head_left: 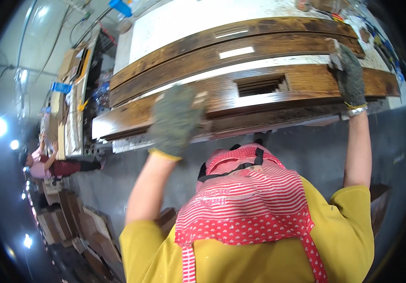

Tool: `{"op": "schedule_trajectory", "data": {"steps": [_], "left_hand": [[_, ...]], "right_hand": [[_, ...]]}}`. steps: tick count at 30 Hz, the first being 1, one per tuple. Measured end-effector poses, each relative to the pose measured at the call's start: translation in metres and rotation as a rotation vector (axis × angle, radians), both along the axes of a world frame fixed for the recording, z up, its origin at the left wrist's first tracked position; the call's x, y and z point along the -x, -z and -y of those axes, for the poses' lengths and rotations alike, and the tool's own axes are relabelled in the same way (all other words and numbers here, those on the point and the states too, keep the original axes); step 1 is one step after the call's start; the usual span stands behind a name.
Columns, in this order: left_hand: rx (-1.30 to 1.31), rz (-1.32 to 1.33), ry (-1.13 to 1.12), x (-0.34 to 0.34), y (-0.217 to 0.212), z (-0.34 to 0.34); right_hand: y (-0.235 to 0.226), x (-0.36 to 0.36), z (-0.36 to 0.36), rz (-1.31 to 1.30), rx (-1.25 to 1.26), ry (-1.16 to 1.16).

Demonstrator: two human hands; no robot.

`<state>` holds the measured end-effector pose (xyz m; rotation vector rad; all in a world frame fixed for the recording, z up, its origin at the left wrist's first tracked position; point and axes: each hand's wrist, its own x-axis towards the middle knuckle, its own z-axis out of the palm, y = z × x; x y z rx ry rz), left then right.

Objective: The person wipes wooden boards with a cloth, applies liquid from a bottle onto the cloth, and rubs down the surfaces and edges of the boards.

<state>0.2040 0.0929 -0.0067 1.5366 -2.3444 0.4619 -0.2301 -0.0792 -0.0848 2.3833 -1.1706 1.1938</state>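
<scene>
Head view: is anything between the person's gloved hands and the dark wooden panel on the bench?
Nothing visible. The left hand, blurred, lies on the near edge of the wooden panel, and the right hand is on its right end. Both gloves appear to be on the wood already.

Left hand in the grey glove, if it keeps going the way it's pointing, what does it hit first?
The left hand already lies on the nearest dark wooden board. Straight ahead likely comes the next stained board, though blur leaves depth unclear.

Both arms reach forward, bare to the elbows. The gloved left hand (175, 120) is blurred, fingers curled. The gloved right hand (350, 78) grips, raised higher.
</scene>
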Motion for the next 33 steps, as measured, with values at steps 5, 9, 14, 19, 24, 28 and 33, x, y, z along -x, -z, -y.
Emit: {"op": "schedule_trajectory", "data": {"steps": [5, 9, 14, 19, 24, 28, 33], "left_hand": [[0.149, 0.043, -0.166, 0.008, 0.047, 0.011], [-0.079, 0.124, -0.605, -0.085, 0.036, -0.023], [0.115, 0.177, -0.31, -0.057, 0.04, -0.015], [-0.068, 0.092, -0.452, -0.043, 0.031, -0.012], [-0.16, 0.234, -0.9, -0.176, 0.037, -0.063], [-0.284, -0.009, -0.991, -0.198, -0.004, -0.067], [-0.047, -0.553, -0.447, -0.176, -0.006, -0.039]], "right_hand": [[0.013, 0.011, 0.012, 1.103, -0.82, -0.255], [0.014, 0.017, 0.005, 0.523, -0.535, -0.082], [0.023, 0.017, 0.021, -0.024, -0.107, 0.066], [0.032, 0.043, 0.023, -0.032, -0.152, 0.11], [0.036, 0.037, 0.023, 0.165, -0.273, 0.028], [0.046, 0.039, 0.024, 0.202, -0.287, -0.007], [0.045, 0.05, 0.029, 0.449, -0.491, -0.106]]}}
